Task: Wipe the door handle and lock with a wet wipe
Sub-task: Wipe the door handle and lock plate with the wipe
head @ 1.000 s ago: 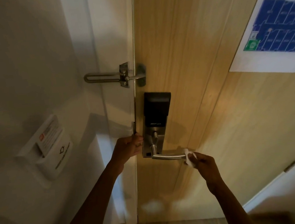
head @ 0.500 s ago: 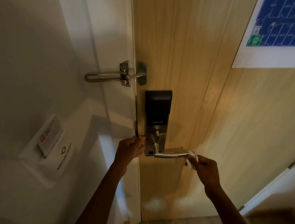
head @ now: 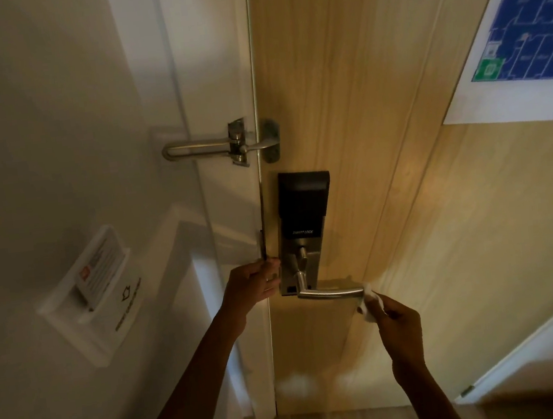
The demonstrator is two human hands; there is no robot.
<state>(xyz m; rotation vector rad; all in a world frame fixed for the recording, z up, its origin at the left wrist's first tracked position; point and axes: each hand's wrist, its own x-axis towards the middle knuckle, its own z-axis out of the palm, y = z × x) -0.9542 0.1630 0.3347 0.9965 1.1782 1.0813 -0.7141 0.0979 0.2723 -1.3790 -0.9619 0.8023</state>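
At the centre of the frame the right hand (head: 398,324) pinches the wet wipe (head: 370,303) against the tip of the door handle (head: 329,293); the left hand (head: 252,282) is closed around the door edge (head: 264,238), beside the lock (head: 303,227).

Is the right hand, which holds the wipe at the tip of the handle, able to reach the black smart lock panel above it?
Probably yes. The right hand with the wet wipe is at the free end of the lever handle; nothing lies between it and the black smart lock panel. The left hand stays at the door edge, aside.
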